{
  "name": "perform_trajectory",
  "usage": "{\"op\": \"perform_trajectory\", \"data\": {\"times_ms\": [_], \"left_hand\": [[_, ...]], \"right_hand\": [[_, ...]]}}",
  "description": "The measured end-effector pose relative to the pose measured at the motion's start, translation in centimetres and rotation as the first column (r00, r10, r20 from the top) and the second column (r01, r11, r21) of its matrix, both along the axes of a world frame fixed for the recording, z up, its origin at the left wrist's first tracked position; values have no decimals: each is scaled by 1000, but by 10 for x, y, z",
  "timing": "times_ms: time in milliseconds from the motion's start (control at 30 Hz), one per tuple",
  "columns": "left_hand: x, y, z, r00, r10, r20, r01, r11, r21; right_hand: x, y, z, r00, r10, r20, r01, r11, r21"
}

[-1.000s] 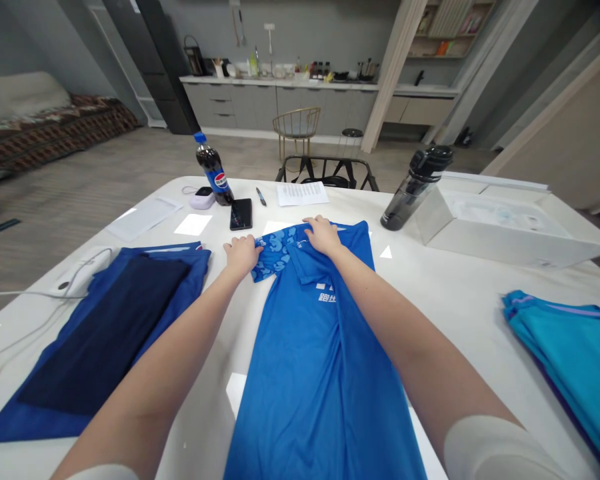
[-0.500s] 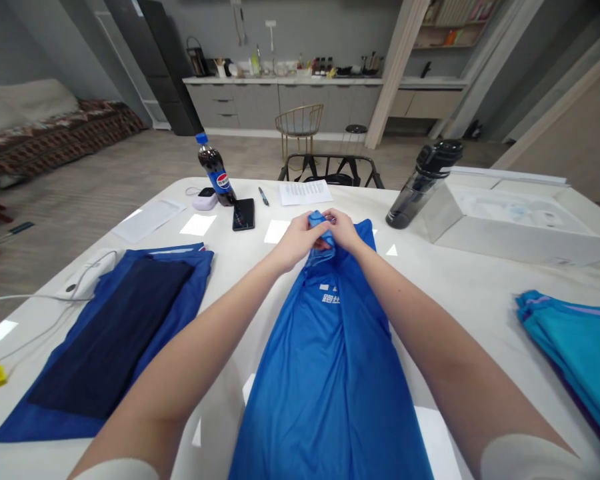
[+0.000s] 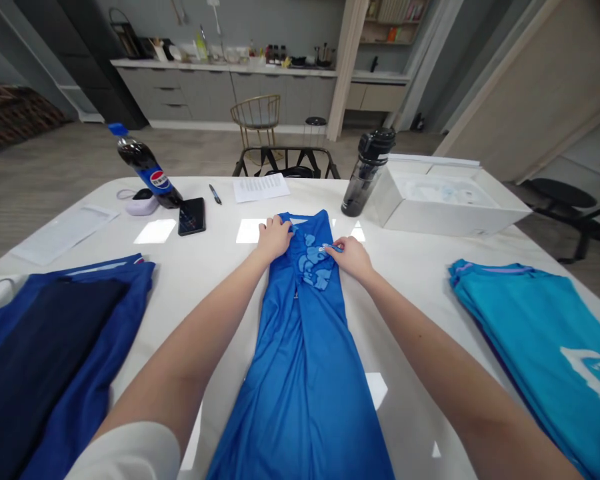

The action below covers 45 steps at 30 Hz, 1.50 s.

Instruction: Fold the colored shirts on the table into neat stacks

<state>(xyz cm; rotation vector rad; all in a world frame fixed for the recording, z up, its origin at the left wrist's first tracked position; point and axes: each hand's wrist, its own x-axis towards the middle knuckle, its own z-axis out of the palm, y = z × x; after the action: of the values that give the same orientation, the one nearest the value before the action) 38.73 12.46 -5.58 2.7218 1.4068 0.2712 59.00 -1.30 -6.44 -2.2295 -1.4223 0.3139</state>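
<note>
A blue T-shirt (image 3: 305, 360) lies lengthwise on the white table, its collar end away from me and both sides drawn inward into long creases. One sleeve with a lighter blue pattern (image 3: 313, 263) is folded back across its chest. At the upper left shoulder, my left hand (image 3: 275, 238) is closed on the cloth, fingers curled over the edge. My right hand (image 3: 353, 258) pinches the hem of the patterned sleeve between thumb and fingers at the shirt's right side. The printed lettering on the chest is almost wholly covered.
Folded dark blue clothes (image 3: 55, 333) lie on the left and a folded turquoise garment (image 3: 530, 320) on the right. Farther back stand a cola bottle (image 3: 150, 167), a phone (image 3: 192, 217), a pen (image 3: 215, 194), a paper sheet (image 3: 261, 187), a dark water bottle (image 3: 367, 173) and a white box (image 3: 430, 213).
Both hands bunched the sleeve together half a second ago; now they are apart, and the sleeve lies spread over the chest. The shirt's left side is folded inward. My view has turned right.
</note>
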Motion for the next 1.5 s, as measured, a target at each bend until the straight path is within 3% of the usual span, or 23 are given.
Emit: {"op": "perform_trajectory", "data": {"times_ms": [100,233,333,500,600,733,867,967,1100,1200,1333,1500], "left_hand": [[1,8,-6,999,39,-21,-39,999,-22],[3,11,-8,997,73,0,-73,996,-42],[2,15,-7,999,21,38,-19,999,-47],[1,25,-3,997,-63,-43,60,997,-53],[2,37,1,999,-31,-34,29,998,-59],[5,53,6,994,50,101,-39,993,-113],[11,49,5,963,154,223,-137,986,-91],[12,26,1,960,147,240,-146,989,-24],[-4,-16,0,960,-147,238,143,989,35],[-29,-51,2,933,-261,249,267,964,9],[-69,-105,11,945,-226,237,249,966,-70],[-116,-186,23,985,-120,121,130,988,-80]], "right_hand": [[-6,4,0,999,-41,-26,40,998,-41],[-7,14,6,994,-15,-106,23,997,69],[-7,23,10,995,-9,-99,22,991,130],[-10,29,5,998,-15,-62,18,998,62],[-11,25,0,999,-8,-41,8,1000,6],[-10,24,1,999,-46,-21,46,999,-5],[-9,33,2,995,-105,6,104,994,13],[-12,35,-3,989,-122,81,122,993,-2],[-27,17,-3,965,-128,230,113,991,79],[-43,-8,3,957,-5,289,-33,992,125],[-68,-47,9,899,335,283,-359,932,38],[-98,-98,12,854,446,267,-470,882,29]]}}
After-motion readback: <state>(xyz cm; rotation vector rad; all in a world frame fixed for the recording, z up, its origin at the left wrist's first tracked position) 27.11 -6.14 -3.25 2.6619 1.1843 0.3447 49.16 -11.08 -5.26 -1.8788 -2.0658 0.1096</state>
